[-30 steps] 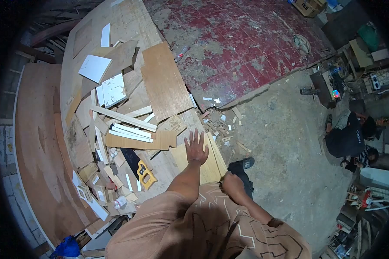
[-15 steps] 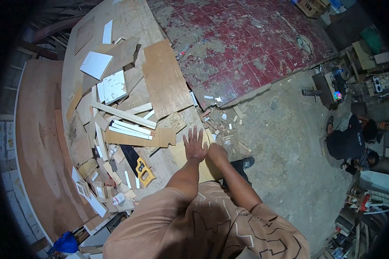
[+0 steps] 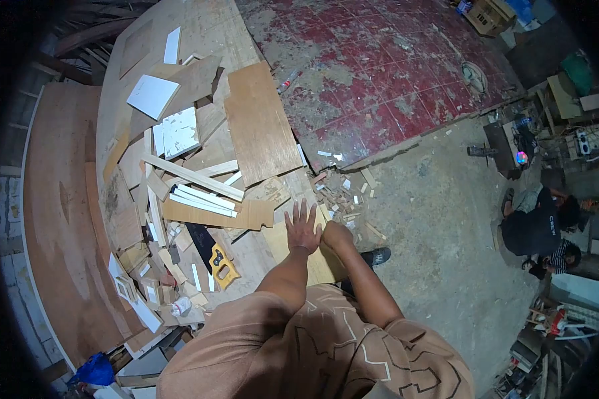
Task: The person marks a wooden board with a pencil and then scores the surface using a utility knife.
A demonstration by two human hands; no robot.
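My left hand (image 3: 303, 231) lies flat, fingers spread, on a pale yellowish board (image 3: 281, 247) at the near edge of the wooden worktable. Right beside it my right hand (image 3: 337, 236) is closed at the board's right side; what it holds is hidden. A handsaw with a yellow handle (image 3: 222, 267) rests to the left of my hands. Beyond it lie a brown cardboard piece (image 3: 251, 214), white strips (image 3: 205, 201) and a long wooden batten (image 3: 193, 177). A brown plywood sheet (image 3: 261, 126) lies farther up the table.
White boards (image 3: 154, 96) and offcuts cover the table's left part. A large plywood panel (image 3: 63, 213) stands at far left. Red tiled floor (image 3: 379, 80) is at the top, concrete floor (image 3: 432, 233) to the right. Two people (image 3: 532, 223) crouch at the far right. Wood scraps (image 3: 343, 193) litter the floor.
The view has shifted slightly, so the surroundings appear a little displaced. Both hands keep about the same place on the board.
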